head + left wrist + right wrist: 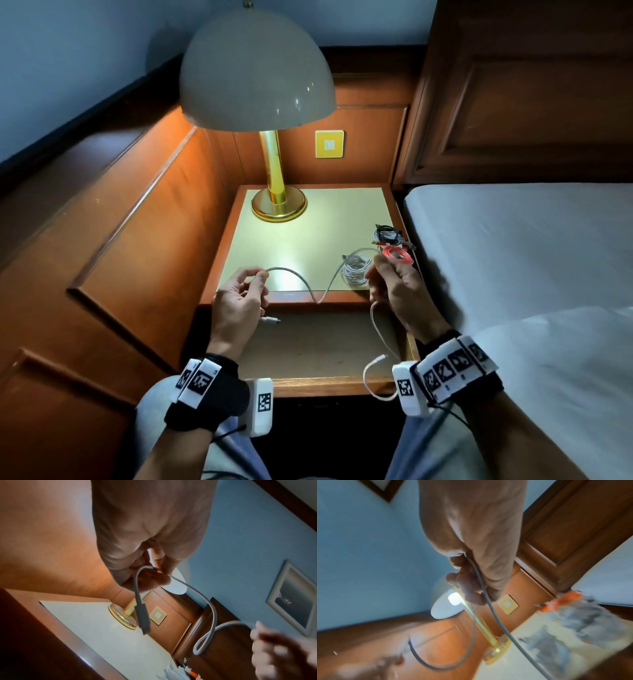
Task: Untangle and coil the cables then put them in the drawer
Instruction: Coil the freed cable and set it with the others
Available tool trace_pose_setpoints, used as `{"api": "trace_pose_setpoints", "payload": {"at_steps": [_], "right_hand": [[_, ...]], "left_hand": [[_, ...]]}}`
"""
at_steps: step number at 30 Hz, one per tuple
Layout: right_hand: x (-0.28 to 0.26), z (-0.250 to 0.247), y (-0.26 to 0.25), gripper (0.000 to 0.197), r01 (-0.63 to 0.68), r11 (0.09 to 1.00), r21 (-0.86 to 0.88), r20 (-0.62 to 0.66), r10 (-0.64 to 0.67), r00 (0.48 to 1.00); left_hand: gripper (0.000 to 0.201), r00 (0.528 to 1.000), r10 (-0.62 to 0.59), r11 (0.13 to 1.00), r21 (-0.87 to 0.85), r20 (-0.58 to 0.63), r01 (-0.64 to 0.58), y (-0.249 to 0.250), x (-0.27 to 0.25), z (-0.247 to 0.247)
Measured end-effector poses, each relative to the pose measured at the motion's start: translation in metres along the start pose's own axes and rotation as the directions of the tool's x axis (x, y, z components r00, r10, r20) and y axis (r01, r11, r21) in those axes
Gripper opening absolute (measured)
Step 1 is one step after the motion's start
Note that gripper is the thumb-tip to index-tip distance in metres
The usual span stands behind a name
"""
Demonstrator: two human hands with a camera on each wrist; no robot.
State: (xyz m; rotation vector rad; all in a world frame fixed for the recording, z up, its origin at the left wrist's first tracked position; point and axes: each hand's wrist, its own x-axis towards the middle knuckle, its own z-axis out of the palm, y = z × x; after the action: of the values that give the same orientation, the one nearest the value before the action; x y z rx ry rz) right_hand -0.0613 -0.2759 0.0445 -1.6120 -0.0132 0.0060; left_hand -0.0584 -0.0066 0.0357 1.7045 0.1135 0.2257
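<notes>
A white cable [310,289] sags between my two hands over the nightstand's front edge. My left hand [248,289] pinches it near one end, and its plug [143,618] hangs below the fingers. My right hand [378,279] grips the same cable [481,582] farther along; the tail with the other plug [378,359] dangles over the open drawer [318,346]. On the right of the top lie a coiled white cable [356,267], a coiled red cable [397,255] and a black cable bundle [387,234].
A lit lamp with a brass base [279,205] stands at the back left of the nightstand top [291,240]. A wall switch plate [329,144] sits behind it. The bed [513,257] borders the right side, wood panelling [137,240] the left.
</notes>
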Motion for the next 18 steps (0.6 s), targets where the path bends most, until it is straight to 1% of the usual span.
{"api": "trace_pose_setpoints", "payload": {"at_steps": [3, 5, 7, 9, 11, 15, 18], "right_hand": [[0.006, 0.008, -0.045, 0.04, 0.079, 0.994, 0.079, 0.034, -0.081, 0.996], [0.013, 0.014, -0.066, 0.041, 0.139, 0.983, 0.12, 0.045, -0.145, 0.988], [0.019, 0.018, -0.073, 0.04, 0.12, 0.977, 0.174, 0.092, -0.137, 0.986], [0.021, 0.02, -0.064, 0.037, 0.043, 0.976, 0.213, 0.161, -0.078, 0.984], [0.02, 0.02, -0.043, 0.035, -0.017, 0.985, 0.17, 0.194, -0.016, 0.981], [0.015, 0.015, 0.004, 0.034, -0.107, 0.991, 0.078, 0.171, 0.092, 0.981], [0.015, 0.013, 0.034, 0.028, -0.098, 0.987, -0.124, 0.11, 0.111, 0.988]], "left_hand": [[0.011, 1.0, -0.03, 0.999, 0.046, 0.003, 0.03, -0.005, -0.002, -0.005], [0.01, 0.999, -0.042, 0.998, 0.036, 0.034, 0.041, -0.005, -0.004, -0.005], [0.01, 0.996, -0.046, 0.999, 0.018, 0.072, 0.045, 0.0, -0.007, -0.004], [0.01, 0.995, -0.042, 0.999, -0.011, 0.094, 0.043, 0.004, -0.009, -0.004], [0.011, 0.994, -0.035, 0.999, -0.037, 0.108, 0.039, 0.009, -0.012, -0.004], [0.01, 0.991, 0.005, 0.998, -0.067, 0.137, 0.004, 0.019, -0.015, -0.005], [0.009, 0.988, 0.02, 0.998, -0.064, 0.156, -0.01, 0.022, -0.015, -0.004]]}}
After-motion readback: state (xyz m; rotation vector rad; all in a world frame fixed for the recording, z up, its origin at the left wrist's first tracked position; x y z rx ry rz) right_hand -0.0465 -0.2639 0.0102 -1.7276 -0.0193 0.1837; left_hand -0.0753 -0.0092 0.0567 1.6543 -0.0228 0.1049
